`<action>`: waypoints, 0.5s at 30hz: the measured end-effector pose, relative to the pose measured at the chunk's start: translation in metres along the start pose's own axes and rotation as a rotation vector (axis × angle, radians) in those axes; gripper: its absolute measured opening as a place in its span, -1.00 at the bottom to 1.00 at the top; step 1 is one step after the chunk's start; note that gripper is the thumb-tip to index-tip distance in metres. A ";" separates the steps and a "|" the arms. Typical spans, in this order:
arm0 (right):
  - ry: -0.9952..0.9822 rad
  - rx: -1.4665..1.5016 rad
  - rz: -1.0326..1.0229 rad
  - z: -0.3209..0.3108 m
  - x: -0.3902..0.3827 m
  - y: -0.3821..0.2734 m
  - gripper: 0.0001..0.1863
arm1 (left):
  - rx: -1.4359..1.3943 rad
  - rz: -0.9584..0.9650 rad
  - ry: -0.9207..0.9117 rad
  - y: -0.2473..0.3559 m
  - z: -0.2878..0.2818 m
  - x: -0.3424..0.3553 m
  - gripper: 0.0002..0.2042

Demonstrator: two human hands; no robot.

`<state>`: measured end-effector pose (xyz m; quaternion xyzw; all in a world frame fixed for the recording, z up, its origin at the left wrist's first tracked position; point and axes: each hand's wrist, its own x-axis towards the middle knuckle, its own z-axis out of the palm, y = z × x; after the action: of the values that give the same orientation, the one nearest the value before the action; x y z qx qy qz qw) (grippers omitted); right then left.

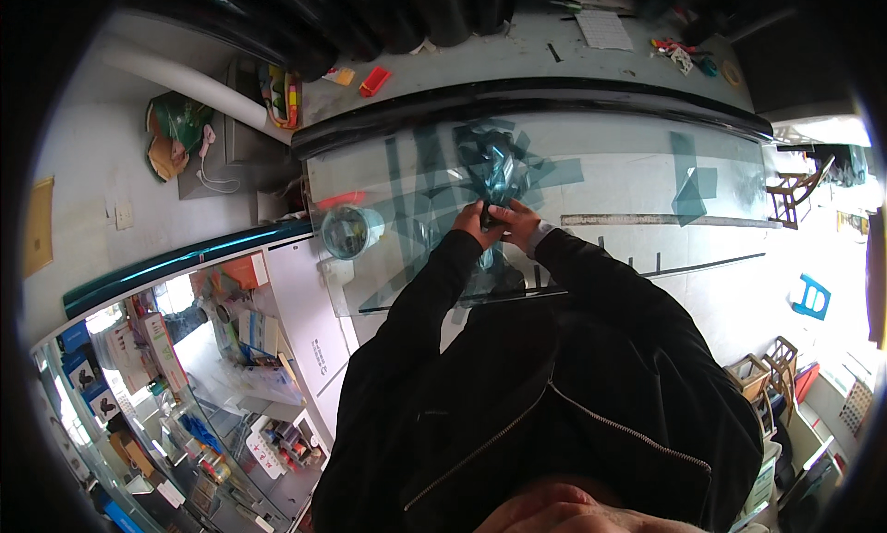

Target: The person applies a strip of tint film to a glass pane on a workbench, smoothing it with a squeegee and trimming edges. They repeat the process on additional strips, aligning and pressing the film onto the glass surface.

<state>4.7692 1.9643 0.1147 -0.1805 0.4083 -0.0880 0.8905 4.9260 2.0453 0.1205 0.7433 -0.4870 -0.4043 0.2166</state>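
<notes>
The person's left hand [469,221] and right hand [519,224] are coming together in front of the body, and their fingers are pinching a small dark piece of film [488,217] between them. Just beyond the fingers, a crumpled film bundle [499,159], shiny and blue-green to black, is lying on the glass-topped table [610,187]; whether the pinched piece is belonging to this bundle, I cannot tell. Around the bundle, several flat see-through strips [554,172] are crossing one another in different directions. On the right part of the table, well apart from the hands, a bent teal strip [693,197] is lying alone, its lower end near a long ruler-like bar [637,220]. On the left part, a clear round tub [351,234] is standing near the edge of the glass, and a red strip [342,199] is showing just behind it. Along the far side of the glass, a long black roll [554,102] is stretching from left to right. Beyond this roll, a small red tray [375,81] is resting at the left, and a white sheet [603,30] is lying farther to the right.
</notes>
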 end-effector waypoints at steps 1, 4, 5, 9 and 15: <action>0.005 0.050 -0.003 0.003 -0.002 -0.003 -0.18 | 0.101 0.074 0.051 0.007 0.001 -0.002 -0.14; 0.004 0.046 -0.128 0.017 -0.012 -0.009 -0.06 | 0.297 0.213 0.151 0.032 0.008 -0.005 -0.25; -0.180 0.004 -0.190 0.017 -0.016 -0.014 0.02 | 0.345 0.244 0.173 0.040 0.010 -0.006 -0.28; -0.067 0.002 -0.215 -0.004 -0.015 -0.016 -0.34 | 0.379 0.184 0.007 0.063 0.013 -0.018 -0.48; 0.057 -0.375 -0.449 -0.081 0.010 -0.010 -0.77 | 0.166 0.414 0.040 0.069 0.008 -0.029 -0.43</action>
<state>4.7145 1.9319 0.0630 -0.4253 0.3922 -0.2111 0.7879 4.8758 2.0423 0.1772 0.6505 -0.6565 -0.2950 0.2427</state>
